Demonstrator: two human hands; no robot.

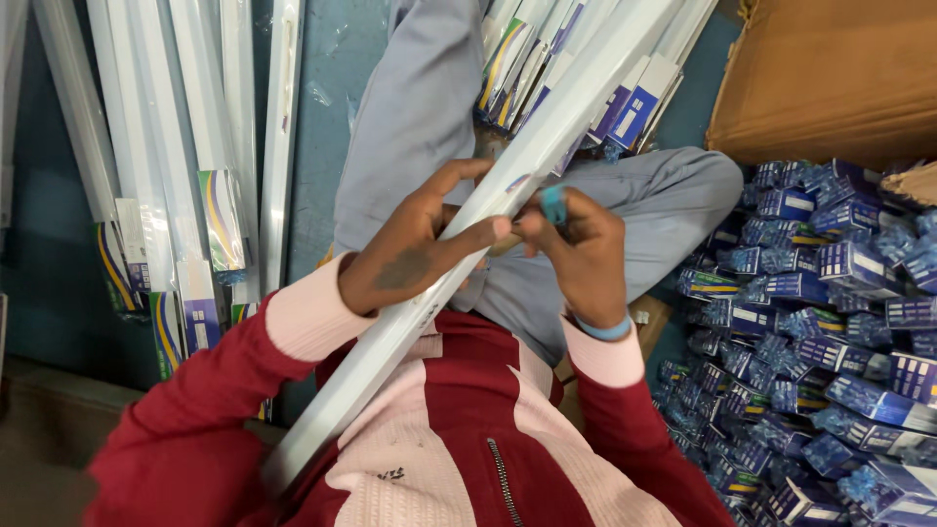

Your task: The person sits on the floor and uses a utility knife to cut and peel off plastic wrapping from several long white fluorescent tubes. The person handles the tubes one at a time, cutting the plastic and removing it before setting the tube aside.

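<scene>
A long white tube light fixture (pixel 576 107) lies diagonally across my lap, from lower left to upper right. My left hand (pixel 410 249) wraps around its middle, thumb on top. My right hand (pixel 576 244) pinches a small blue piece (pixel 553 203) against the fixture's side. A light blue band sits on my right wrist. I wear a maroon and pink jacket and grey trousers.
Several wrapped white tube fixtures (pixel 185 146) lie on the teal floor at left. More boxed ones (pixel 547 59) are stacked ahead. A heap of small blue packets (pixel 830 322) fills the right side. A brown cardboard box (pixel 830 73) stands at top right.
</scene>
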